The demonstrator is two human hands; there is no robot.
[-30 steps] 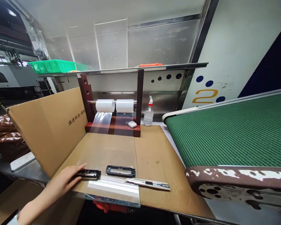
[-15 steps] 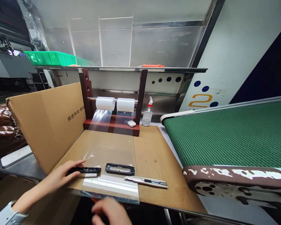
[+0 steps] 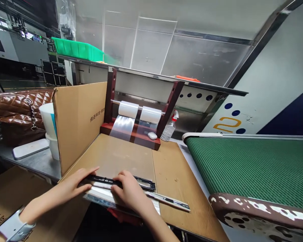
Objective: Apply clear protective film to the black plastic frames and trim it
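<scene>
My left hand (image 3: 75, 184) pinches the left end of a long, narrow black plastic part (image 3: 104, 179) with thumb and fingers. My right hand (image 3: 130, 191) has its thumb and fingers closed around the right end of this same part. Behind the right hand, partly covered by it, lies a second black plastic frame (image 3: 148, 184). A utility knife (image 3: 169, 201) rests to the right, its tip close to that frame. Beneath the parts is a sheet of clear film (image 3: 127, 154), with a whitish strip (image 3: 101, 192) along the front edge.
Two film rolls (image 3: 151, 115) hang on a dark red wooden stand (image 3: 170, 109). A spray bottle (image 3: 168, 130) is beside it. An upright cardboard panel (image 3: 80, 124) borders the left; a green conveyor belt (image 3: 252, 164) runs at the right. White cups (image 3: 49, 124) stand behind the panel.
My right hand has come up from below the table's front edge onto the right end of the black part. My left hand keeps its grip. The camera view has tilted and turned left.
</scene>
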